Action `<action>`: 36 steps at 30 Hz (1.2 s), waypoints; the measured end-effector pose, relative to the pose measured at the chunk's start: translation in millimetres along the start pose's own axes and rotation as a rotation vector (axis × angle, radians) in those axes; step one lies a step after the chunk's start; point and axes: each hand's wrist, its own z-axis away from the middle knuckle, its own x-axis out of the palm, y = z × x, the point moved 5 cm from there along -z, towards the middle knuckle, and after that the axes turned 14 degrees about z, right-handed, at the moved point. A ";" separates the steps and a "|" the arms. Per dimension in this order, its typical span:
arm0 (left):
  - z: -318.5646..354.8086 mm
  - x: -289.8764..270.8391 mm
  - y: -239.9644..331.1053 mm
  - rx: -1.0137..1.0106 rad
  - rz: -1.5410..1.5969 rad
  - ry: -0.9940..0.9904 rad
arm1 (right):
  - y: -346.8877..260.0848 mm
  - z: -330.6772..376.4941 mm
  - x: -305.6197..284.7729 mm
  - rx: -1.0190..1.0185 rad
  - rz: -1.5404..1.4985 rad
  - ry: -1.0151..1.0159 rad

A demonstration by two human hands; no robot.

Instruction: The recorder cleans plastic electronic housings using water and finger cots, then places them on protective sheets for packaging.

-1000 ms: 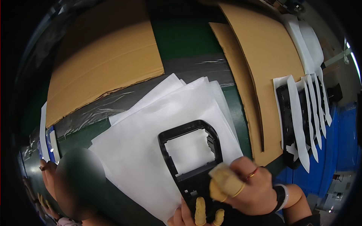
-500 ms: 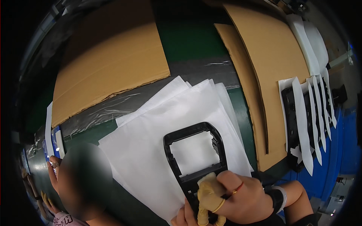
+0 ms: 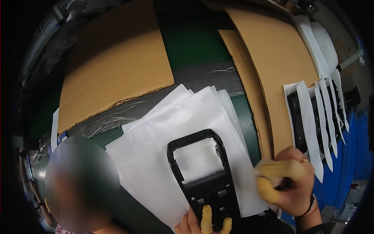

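Observation:
A black plastic frame (image 3: 208,181) with a large opening at its far end lies tilted over a stack of white foam sheets (image 3: 152,156). My left hand (image 3: 194,224) grips its near end from the lower edge. Two of that hand's fingers wear yellow finger cots and press on the frame's face. To the right, apart from the frame, my right hand (image 3: 292,181) is raised with curled fingers, also in yellow cots. Motion blurs it; something pale shows at its fingertips, too unclear to name.
Brown cardboard sheets (image 3: 117,74) lie at the far left, with more cardboard (image 3: 272,58) on the right. Black parts (image 3: 298,117) stand between white foam sheets near blue bins (image 3: 335,191). Another person (image 3: 83,183) is close on the left, over the green tabletop (image 3: 136,210).
My right hand has lifted off the frame's lower part and moved right. My left hand stays on the frame, now showing more of its fingers. The other person has shifted left.

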 end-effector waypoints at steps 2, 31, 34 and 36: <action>0.7 -0.7 0.0 0.016 -0.002 0.006 | -0.2 9.2 -10.9 -0.008 -0.050 0.132; -0.7 -4.1 2.7 -0.031 -0.002 -0.059 | -53.9 0.8 46.1 -0.372 0.216 -0.064; 7.2 -2.2 3.2 -0.034 0.004 -0.019 | -34.4 4.9 39.5 -0.203 0.279 -0.082; -96.5 -28.7 -84.0 0.066 -0.372 -0.061 | -43.5 2.1 38.5 -0.295 0.239 -0.079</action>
